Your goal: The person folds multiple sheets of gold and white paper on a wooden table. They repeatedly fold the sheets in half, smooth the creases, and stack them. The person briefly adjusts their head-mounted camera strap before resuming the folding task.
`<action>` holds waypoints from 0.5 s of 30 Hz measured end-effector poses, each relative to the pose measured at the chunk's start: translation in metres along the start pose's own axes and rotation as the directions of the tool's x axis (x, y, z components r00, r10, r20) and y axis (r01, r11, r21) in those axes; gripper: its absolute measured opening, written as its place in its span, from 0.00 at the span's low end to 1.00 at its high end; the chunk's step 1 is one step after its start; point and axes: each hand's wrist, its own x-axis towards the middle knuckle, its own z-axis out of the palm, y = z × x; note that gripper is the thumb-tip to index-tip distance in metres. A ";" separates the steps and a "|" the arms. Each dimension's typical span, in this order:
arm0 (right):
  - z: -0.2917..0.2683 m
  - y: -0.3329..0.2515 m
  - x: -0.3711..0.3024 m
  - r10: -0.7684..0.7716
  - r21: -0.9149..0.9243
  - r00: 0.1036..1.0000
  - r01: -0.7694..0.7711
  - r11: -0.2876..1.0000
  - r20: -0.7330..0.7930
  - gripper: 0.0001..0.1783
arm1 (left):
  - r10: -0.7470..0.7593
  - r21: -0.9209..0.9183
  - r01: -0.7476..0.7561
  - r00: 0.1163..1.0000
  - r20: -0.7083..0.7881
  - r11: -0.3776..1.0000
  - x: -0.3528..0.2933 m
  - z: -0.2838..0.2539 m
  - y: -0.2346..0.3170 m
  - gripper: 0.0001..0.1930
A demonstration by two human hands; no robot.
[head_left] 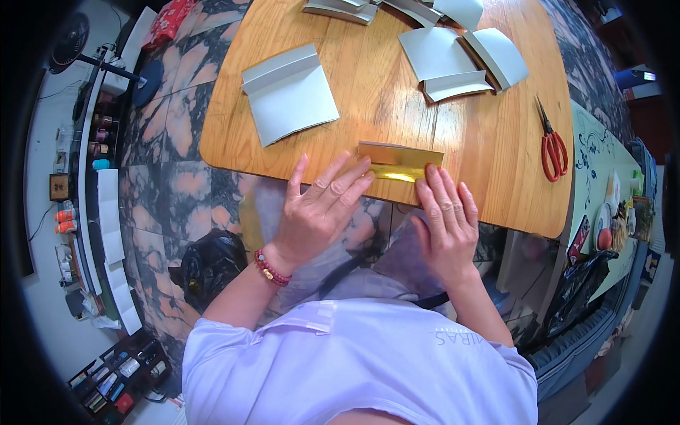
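A shiny gold card [402, 157] with a crease along its length lies at the near edge of the wooden table [262, 166]. My left hand [319, 198] is open, its fingers spread and their tips on the card's left end. On the right end rest the fingertips of my right hand [446, 212], also open, with the thumb held apart. Beyond my left hand lies a pale sheet [290, 95] with one folded-up edge. Farther right are several similar folded pale sheets [439, 57], overlapping one another.
Red-handled scissors [554, 152] lie at the table's right side. More folded pieces [343, 8] sit at the far edge. Right of the table stands a pale green patterned surface [591, 142] with assorted items. A black plastic bag [212, 265] is on the marbled floor, left.
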 end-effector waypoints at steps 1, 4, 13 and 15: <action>-0.003 0.002 -0.003 0.008 -0.020 1.000 -0.008 1.000 0.000 0.30 | -0.002 -0.001 0.002 1.000 -0.002 1.000 -0.001 0.000 0.000 0.26; -0.013 0.001 -0.010 0.040 -0.070 0.999 -0.041 0.997 -0.012 0.29 | -0.007 -0.007 0.007 1.000 -0.014 1.000 -0.001 0.002 0.000 0.26; 0.028 -0.047 0.033 -0.092 0.169 0.992 0.105 0.980 -0.082 0.31 | 0.038 0.026 -0.036 0.997 -0.061 0.999 -0.001 0.004 -0.004 0.23; 0.040 -0.044 0.032 -0.111 0.084 0.984 0.123 0.989 -0.136 0.32 | 0.043 0.003 -0.043 0.997 -0.058 0.999 -0.003 0.003 -0.007 0.23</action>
